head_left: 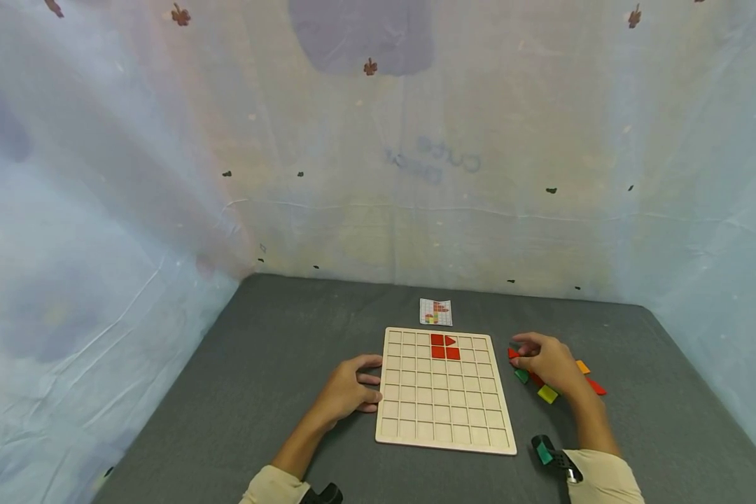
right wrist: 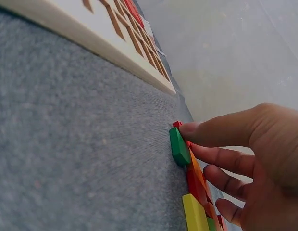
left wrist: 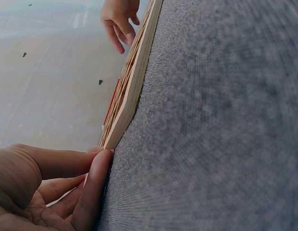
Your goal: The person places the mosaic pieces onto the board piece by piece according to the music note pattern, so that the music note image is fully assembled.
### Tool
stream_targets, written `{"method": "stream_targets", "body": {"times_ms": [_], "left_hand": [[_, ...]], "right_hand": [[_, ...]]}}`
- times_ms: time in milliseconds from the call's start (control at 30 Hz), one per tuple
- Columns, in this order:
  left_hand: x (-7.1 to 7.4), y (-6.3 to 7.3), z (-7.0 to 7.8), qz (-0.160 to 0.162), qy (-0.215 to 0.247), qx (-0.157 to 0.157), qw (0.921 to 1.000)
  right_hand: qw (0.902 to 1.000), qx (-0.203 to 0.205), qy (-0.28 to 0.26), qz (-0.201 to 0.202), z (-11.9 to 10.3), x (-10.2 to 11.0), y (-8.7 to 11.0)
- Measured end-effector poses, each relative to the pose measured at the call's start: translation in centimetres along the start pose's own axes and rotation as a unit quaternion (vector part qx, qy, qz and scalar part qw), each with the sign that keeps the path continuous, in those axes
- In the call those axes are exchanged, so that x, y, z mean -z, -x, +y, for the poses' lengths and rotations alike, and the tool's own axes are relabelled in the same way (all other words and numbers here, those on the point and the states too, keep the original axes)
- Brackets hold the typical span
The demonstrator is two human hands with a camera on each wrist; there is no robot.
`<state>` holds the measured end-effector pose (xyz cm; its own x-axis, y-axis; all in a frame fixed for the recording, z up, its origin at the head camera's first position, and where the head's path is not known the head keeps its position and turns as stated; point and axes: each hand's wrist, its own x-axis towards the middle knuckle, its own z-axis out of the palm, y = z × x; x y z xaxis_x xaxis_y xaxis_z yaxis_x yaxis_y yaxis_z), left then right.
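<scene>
Right hand [head_left: 551, 360] is pinching red tile [head_left: 513, 353] beside green tile [right wrist: 179, 148], right of grid board [head_left: 441, 446] | Left hand [head_left: 345, 388] is resting, fingers loosely extended, against board's left edge | Red tile: probably feeling light, stiff; opposite side edges likely offering best hold

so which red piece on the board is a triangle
In the head view, the top right piece, its tip pointing right; the other three red pieces are square.
</scene>
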<state>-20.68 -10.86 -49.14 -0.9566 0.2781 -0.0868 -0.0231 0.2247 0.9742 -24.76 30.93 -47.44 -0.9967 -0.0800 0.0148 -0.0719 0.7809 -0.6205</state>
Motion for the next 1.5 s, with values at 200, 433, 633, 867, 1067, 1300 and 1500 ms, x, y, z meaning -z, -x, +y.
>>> {"method": "stream_targets", "body": {"times_ms": [200, 433, 633, 867, 1067, 1300, 1500], "left_hand": [[0.0, 0.0, -0.1, 0.0, -0.001, 0.0, 1.0], [-0.1, 0.0, -0.1, 0.002, -0.003, 0.001, 1.0], [-0.1, 0.0, -0.1, 0.001, -0.003, -0.001, 1.0], [-0.1, 0.0, 0.0, 0.002, -0.006, -0.003, 1.0], [-0.1, 0.0, -0.1, 0.002, -0.007, -0.003, 1.0], [-0.1, -0.1, -0.1, 0.003, -0.005, -0.001, 1.0], [-0.1, 0.0, 0.0, 0.004, -0.006, 0.0, 1.0]], "right_hand": [[1.0, -0.001, 0.006, 0.0, -0.4, -0.1, 0.1], [0.9992, 0.031, 0.022, 0.012, -0.9, -0.5, 0.1], [0.9979, 0.037, 0.049, 0.021, -0.8, -0.8, -0.2], [0.9973, 0.032, 0.063, 0.023, -0.9, -1.0, -0.2], [0.9972, 0.039, 0.06, 0.02, -1.0, -1.0, -0.2], [0.9978, 0.048, 0.04, 0.022, -1.4, -0.9, -0.2], [0.9982, 0.051, 0.023, 0.022, -1.8, -1.1, -0.3]]}}
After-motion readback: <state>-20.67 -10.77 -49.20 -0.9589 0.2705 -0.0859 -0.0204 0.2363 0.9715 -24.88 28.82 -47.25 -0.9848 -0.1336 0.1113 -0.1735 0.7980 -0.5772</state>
